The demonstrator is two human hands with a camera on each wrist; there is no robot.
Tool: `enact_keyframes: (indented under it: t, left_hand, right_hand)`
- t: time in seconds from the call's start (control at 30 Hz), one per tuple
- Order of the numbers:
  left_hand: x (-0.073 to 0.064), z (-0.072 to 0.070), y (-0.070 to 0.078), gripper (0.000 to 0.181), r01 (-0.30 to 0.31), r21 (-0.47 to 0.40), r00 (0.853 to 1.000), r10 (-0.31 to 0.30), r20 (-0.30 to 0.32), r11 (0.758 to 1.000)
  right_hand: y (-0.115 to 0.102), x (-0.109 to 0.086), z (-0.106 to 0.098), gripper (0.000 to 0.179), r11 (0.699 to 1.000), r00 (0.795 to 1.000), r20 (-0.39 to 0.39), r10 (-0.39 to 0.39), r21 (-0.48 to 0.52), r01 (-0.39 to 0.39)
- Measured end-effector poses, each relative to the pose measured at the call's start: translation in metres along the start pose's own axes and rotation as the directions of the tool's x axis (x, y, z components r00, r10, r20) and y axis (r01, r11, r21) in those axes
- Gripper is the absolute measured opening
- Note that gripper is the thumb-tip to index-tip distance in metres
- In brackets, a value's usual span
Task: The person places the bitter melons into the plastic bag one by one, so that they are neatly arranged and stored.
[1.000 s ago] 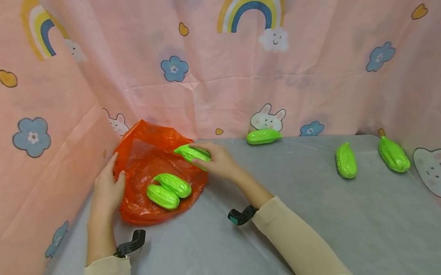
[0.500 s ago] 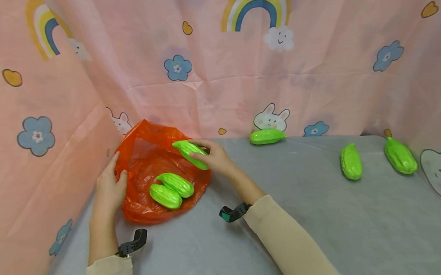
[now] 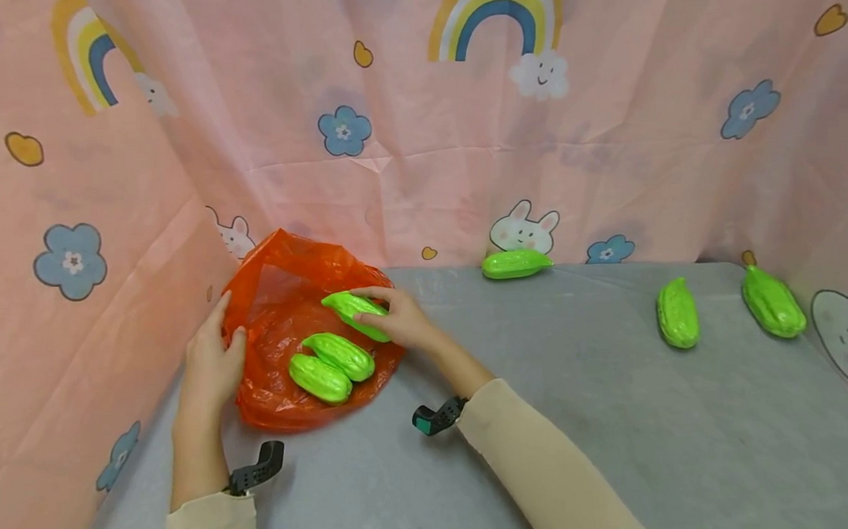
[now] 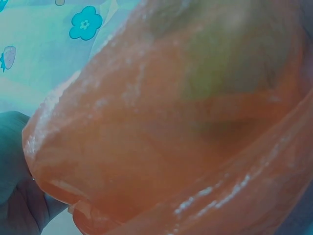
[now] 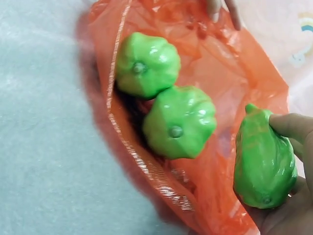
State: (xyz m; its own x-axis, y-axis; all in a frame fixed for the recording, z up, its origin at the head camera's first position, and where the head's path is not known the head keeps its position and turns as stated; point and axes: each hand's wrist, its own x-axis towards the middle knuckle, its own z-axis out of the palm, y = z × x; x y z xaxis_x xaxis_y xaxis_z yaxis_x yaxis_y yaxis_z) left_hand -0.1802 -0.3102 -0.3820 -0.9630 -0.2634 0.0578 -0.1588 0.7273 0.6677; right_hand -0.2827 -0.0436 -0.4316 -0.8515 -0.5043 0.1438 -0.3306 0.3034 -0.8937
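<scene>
In the head view, my left hand (image 3: 213, 360) holds the left rim of a thin red plastic bag (image 3: 274, 405), its mouth spread wide. My right hand (image 3: 405, 320) grips a glossy green papaya (image 3: 355, 311) over the right part of the bag's opening. Two more green papayas (image 3: 329, 367) lie side by side inside the bag. The right wrist view shows the held papaya (image 5: 266, 161) between thumb and fingers, apart from the pair. Red film fills most of the left wrist view, with part of my left hand (image 4: 19, 181) at its edge.
Another green papaya (image 3: 516, 264) lies against the pink patterned back cloth (image 3: 406, 186). Two more, a plain one (image 3: 678, 313) and one with a brown stem (image 3: 772, 300), lie at the right of the grey tabletop (image 3: 578, 368). Pink cloth also walls in both sides.
My right hand first turned the papaya up slightly, then moved it left and lower over the bag. The left hand stays at the bag's rim. The head view has shifted slightly.
</scene>
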Motion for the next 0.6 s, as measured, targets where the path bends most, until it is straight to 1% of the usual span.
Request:
enact_keyframes:
  t: [0.23, 0.43, 0.6]
  left_hand:
    - [0.0, 0.0, 0.0, 0.064, -0.003, 0.005, 1.0, 0.003, -0.008, 1.0]
    - [0.0, 0.0, -0.001, 0.064, -0.017, 0.015, 1.0, 0.017, -0.018, 1.0]
    - [0.0, 0.0, -0.002, 0.063, -0.027, 0.013, 0.999, 0.028, -0.023, 1.0]
  right_hand:
    - [0.0, -0.001, 0.007, 0.044, 0.999, 1.0, 0.001, -0.009, -0.032, 0.009]
    - [0.002, 0.002, 0.012, 0.045, 0.999, 1.0, 0.024, 0.007, -0.053, -0.006]
    - [0.004, 0.004, 0.016, 0.044, 0.997, 0.999, 0.029, 0.02, -0.071, -0.018]
